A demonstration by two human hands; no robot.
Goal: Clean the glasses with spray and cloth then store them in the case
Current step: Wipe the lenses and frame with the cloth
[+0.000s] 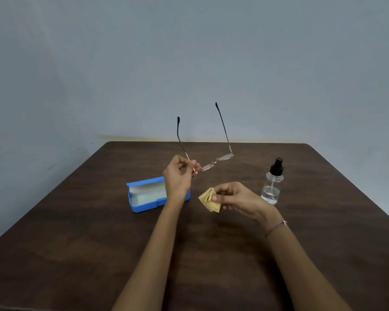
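My left hand (179, 176) pinches the thin gold-framed glasses (216, 163) at their left hinge, holding them above the table with both dark-tipped arms unfolded and pointing up. My right hand (236, 197) pinches a folded yellow cloth (208, 199), held just below and apart from the lenses. The blue case (144, 194) lies open on the table, its pale lining showing, partly hidden behind my left wrist. A clear spray bottle (272, 184) with a black nozzle stands upright to the right of my right hand.
The dark wooden table (99, 254) runs back to a pale blue-grey wall (189, 63). A thin bracelet (276, 227) sits on my right wrist.
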